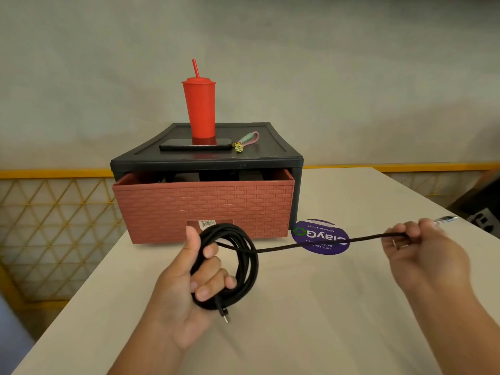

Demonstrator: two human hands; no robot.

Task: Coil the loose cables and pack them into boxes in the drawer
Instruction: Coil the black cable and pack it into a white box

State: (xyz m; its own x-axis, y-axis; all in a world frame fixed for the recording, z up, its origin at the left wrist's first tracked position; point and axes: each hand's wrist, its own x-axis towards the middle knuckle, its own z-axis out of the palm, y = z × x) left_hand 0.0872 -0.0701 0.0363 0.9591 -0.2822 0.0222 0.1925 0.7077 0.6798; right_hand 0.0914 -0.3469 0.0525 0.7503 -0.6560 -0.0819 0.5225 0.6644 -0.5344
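My left grip (189, 282) is closed round a black cable (244, 263), fingers curled through several loops with the thumb standing up behind them. One plug (225, 317) hangs just below those fingers. From the top of the coil a single taut run crosses to my right grip (414, 242), which is fisted on the strand just short of the silvery connector (446, 219) that pokes out past the knuckles. I judge the coil nearly done, with one last length to lay on. To do it well I'd sweep the right grip in toward the left in a round arc matching the loops. I'd let the strand slide rather than drag tight, and ease the left fingers only enough to take the new turn, or the bundle may spring apart. Just beyond the left grip the brick-patterned drawer (203, 209) stands a little way out of its black case (270, 155). Dark shapes show inside, but I cannot tell whether they are boxes. Under the taut run a purple sticker (320, 235) lies on the table (324, 320). Farther off, on the case, sit a red cup (199, 109) and a phone (195, 144).
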